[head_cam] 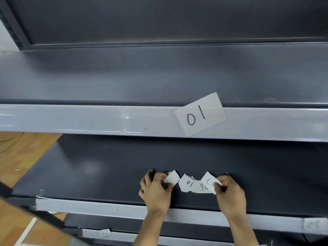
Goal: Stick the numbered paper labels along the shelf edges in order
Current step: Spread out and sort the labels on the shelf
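Note:
A white paper label marked "01" (200, 114) is stuck, tilted, on the grey front edge of the upper shelf (88, 119). On the dark middle shelf (106, 171) lies a small pile of loose paper labels (190, 184) with handwritten numbers. My left hand (155, 189) pinches a blank-looking label (172, 178) at the pile's left end. My right hand (230, 192) grips a label (210, 181) at the pile's right end. Both forearms reach in over the middle shelf's grey edge (106, 208).
A label (313, 224) sits on the middle shelf edge at far right, and a small one (105, 233) on the lowest shelf edge. A wire clip (40, 193) lies at the middle shelf's left corner. Wooden floor (21, 153) shows at left.

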